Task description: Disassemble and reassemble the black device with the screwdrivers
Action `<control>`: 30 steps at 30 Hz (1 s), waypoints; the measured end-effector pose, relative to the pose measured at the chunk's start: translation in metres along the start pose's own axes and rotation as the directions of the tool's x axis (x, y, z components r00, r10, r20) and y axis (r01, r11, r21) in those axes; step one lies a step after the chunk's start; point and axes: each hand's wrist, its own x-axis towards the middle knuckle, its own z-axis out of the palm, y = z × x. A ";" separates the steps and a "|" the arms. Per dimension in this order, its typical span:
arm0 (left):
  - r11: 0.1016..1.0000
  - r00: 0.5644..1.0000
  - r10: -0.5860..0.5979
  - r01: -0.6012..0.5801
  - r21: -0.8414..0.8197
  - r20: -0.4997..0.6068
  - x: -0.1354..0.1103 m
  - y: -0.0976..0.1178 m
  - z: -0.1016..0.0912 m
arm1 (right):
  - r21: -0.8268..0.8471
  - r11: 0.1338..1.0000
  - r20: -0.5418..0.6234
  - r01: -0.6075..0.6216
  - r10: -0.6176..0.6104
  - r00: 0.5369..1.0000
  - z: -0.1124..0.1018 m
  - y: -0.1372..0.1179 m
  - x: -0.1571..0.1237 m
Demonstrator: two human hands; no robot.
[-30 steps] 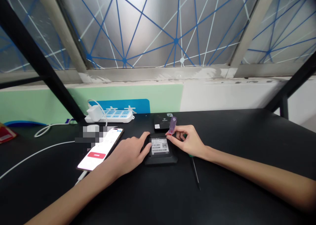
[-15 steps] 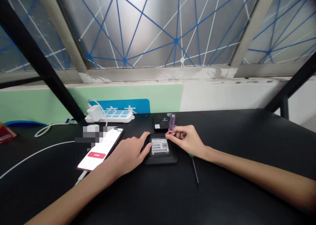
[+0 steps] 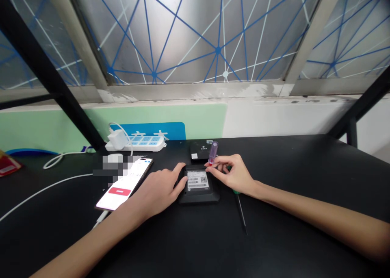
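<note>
A black box-shaped device (image 3: 199,197) lies on the desk with its labelled side up; a white sticker with barcodes covers its middle. My left hand (image 3: 160,188) rests against the device's left edge, thumb and index finger spread apart and stretched out. Between the thumb and fingers of my right hand (image 3: 236,174) is a small screwdriver (image 3: 213,150) with a clear purple handle, held nearly upright at the device's upper right corner. Its tip is hidden by my fingers. A second screwdriver (image 3: 241,213), with a green handle partly under my right hand, lies on the desk.
Behind the device sits another black box (image 3: 199,151). To the left are a lit phone (image 3: 128,184) with a charging cable, and a white power strip (image 3: 152,143) with a plugged-in adapter (image 3: 117,139). A red packet (image 3: 9,166) lies far left. The wall and window bound the desk's back.
The purple screwdriver and my right fingers have shifted very slightly to the right. My left hand and the device look the same.
</note>
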 end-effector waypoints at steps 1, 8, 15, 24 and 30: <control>1.000 1.000 0.000 0.000 0.000 0.000 0.000 0.000 0.000 | 0.007 1.000 -0.003 -0.009 0.009 1.000 0.000 0.000 0.000; 1.000 1.000 -0.013 0.013 -0.003 0.009 0.000 0.001 -0.001 | -0.003 0.998 -0.037 -0.058 0.058 0.998 0.002 0.004 0.000; 1.000 1.000 -0.020 0.020 -0.004 0.020 0.000 0.003 -0.003 | -0.033 0.997 -0.040 -0.063 0.062 0.997 0.003 0.003 0.000; 1.000 1.000 -0.016 0.016 0.011 0.010 0.000 0.003 -0.003 | -0.083 0.996 -0.012 -0.030 0.029 1.000 0.002 0.001 0.003; 1.000 1.000 -0.011 0.011 0.018 -0.007 0.001 0.002 -0.001 | -0.096 0.995 -0.009 -0.040 0.039 0.999 0.001 0.003 0.002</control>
